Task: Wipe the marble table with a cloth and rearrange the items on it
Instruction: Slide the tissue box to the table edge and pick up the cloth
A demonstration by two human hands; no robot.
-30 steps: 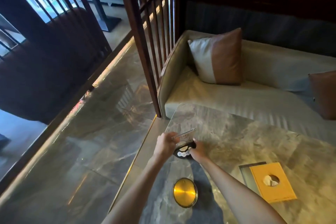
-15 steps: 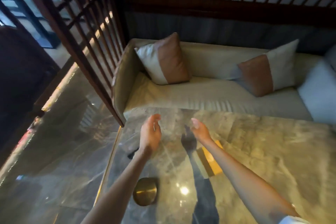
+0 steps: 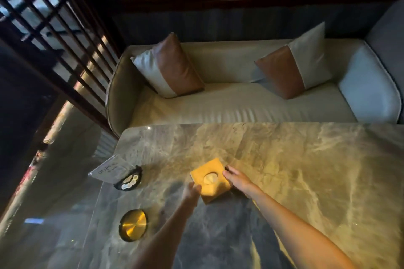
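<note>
Gripping anything on your feed?

Yes. I see both grips clamped on one yellow box [image 3: 211, 181]: the left grip [image 3: 192, 191] on its near-left edge, the right grip [image 3: 237, 180] on its right edge. The box is square and matte, with a round hole on top showing something pale. It is over the left-middle of the desk [image 3: 306, 170], a glossy, veined grey-gold marble slab. I cannot tell whether it is lifted.

What surrounds it?

To its left I have a tilted clear acrylic sign [image 3: 110, 168] on a black oval base [image 3: 129, 181]. Nearer lies a round brushed-gold dish [image 3: 133, 225]. Both sit apart from the box. Beyond the desk stands a cream sofa [image 3: 240, 105] with a left cushion [image 3: 172, 65] and a right cushion [image 3: 295, 61], both tan-and-white. A dark wooden lattice screen [image 3: 54, 28] rises at left. The forearms hide part of the near desk.
</note>
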